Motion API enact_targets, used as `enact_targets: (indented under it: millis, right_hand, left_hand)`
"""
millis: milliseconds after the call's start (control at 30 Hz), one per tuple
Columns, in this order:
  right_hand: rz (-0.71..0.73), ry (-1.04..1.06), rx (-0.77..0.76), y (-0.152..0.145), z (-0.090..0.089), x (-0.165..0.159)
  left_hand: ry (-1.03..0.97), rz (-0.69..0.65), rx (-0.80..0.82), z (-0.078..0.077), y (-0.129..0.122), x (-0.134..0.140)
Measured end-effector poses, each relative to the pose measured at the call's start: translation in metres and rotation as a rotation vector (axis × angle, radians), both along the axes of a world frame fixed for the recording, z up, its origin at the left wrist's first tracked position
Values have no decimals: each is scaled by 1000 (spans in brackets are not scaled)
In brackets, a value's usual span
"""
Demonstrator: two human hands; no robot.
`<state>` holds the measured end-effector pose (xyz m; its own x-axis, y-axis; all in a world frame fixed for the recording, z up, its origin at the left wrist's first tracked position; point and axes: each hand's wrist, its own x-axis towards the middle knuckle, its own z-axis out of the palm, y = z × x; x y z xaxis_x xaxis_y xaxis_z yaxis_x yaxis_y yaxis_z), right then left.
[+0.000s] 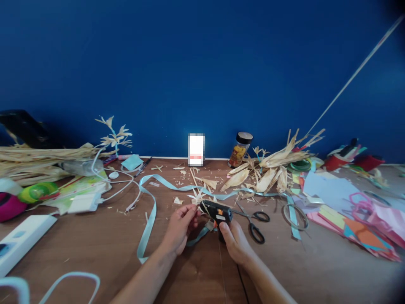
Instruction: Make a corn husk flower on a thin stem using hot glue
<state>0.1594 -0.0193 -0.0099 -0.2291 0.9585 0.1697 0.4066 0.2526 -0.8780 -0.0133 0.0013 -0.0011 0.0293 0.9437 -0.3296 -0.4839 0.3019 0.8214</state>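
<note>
My right hand [236, 240] is wrapped around the handle of a black hot glue gun [217, 211], whose nozzle points left toward my other hand. The fingers of my left hand [183, 223] are pinched together under a small pale corn husk flower [196, 196]; its stem is mostly hidden by the fingers. The gun's tip is close beside the flower, but I cannot tell if they touch. A light blue ribbon [151, 226] curls over the table around my hands. Black-handled scissors [255, 226] lie open just right of the glue gun.
Dried husks [272, 173] and a jar with a black lid [240, 150] are at the back right. Coloured paper [329, 190] covers the right side. A finished husk flower stem [115, 137] stands back left. A white power strip [27, 240] and cables lie left.
</note>
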Motion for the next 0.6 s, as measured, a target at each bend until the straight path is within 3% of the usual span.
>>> enact_targets:
  millis: [600]
  right_hand:
    - [4, 6, -25, 1, 0, 0]
  left_hand:
    - [-107, -56, -34, 4, 1, 0]
